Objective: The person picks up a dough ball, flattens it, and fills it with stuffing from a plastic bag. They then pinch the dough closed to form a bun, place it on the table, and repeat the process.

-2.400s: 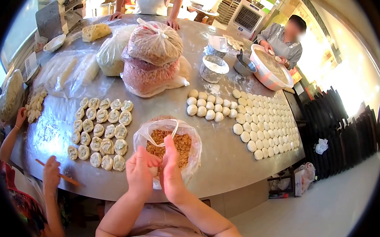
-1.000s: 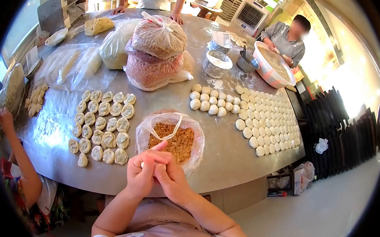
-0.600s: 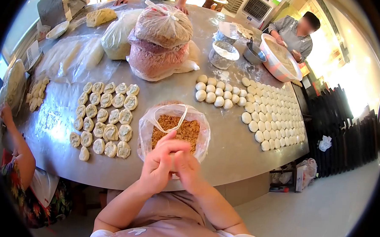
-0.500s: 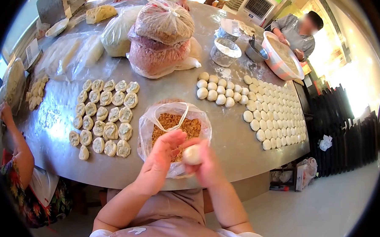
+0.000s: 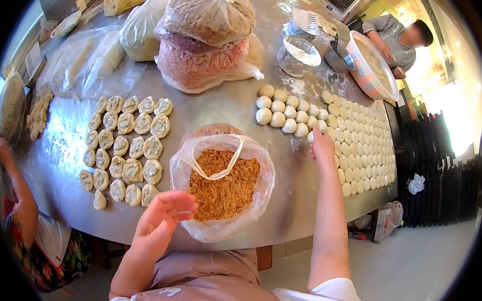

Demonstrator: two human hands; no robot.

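Note:
My right hand (image 5: 324, 147) is stretched out to the smooth dough balls (image 5: 289, 113), its fingers on a dough ball (image 5: 311, 136) at the near right corner of the smaller group. Its thumb side is partly hidden. My left hand (image 5: 165, 220) hovers by the near left rim of a plastic bag, fingers apart and slightly curled, with nothing in it. The open bag (image 5: 178, 174) holds a brown crumbly filling (image 5: 223, 187). To the left lie rows of pleated dough pieces (image 5: 126, 123) with pale middles.
Many white balls (image 5: 359, 150) fill the table's right side. Stacked filled bags (image 5: 202, 46), a flour tub (image 5: 299, 56) and a dark pan (image 5: 339, 59) stand behind. A co-worker (image 5: 396, 41) sits by a large basin (image 5: 371, 65); another person's arm (image 5: 22, 178) is at left.
My right hand has moved from above the bag, with a dough ball, out to the ball group at right. My left hand has shifted left and down. The view has tilted slightly.

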